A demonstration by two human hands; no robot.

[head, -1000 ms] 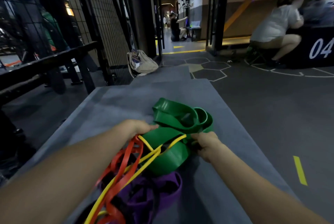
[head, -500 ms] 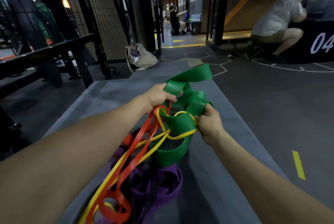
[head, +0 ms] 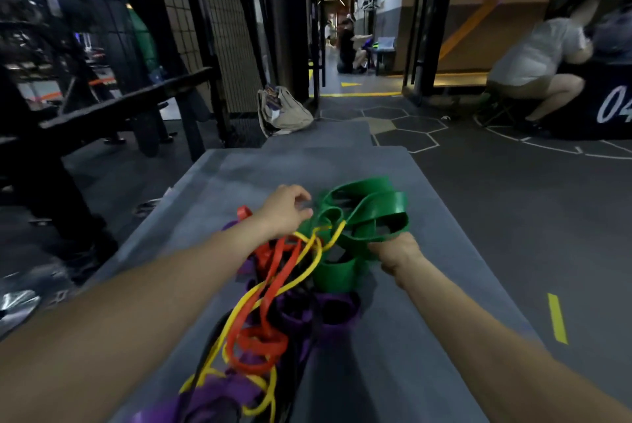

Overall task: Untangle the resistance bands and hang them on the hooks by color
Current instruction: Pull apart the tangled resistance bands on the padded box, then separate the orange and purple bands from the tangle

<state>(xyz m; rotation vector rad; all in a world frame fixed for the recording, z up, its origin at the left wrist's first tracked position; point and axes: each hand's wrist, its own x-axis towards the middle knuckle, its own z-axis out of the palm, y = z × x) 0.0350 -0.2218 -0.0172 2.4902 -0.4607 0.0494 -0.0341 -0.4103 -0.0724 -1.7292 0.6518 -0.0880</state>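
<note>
A knot of resistance bands lies on a grey mat. The wide green band bunches at the far end, with a thin yellow band and a red band threaded through it. Purple bands and a black one sit underneath. My left hand hovers at the green band's left side with fingers curled; motion blur hides whether it pinches anything. My right hand grips the green band from below on the right. No hooks are in view.
A black bench frame and mesh partition stand to the left. A beige bag sits past the mat's far end. A person crouches at the right by a black box marked 04. Others sit down the corridor.
The green band, lifted high half a second ago, has dropped back toward the mat. My left hand has shifted off its raised loop; my right hand stays on the green band.
</note>
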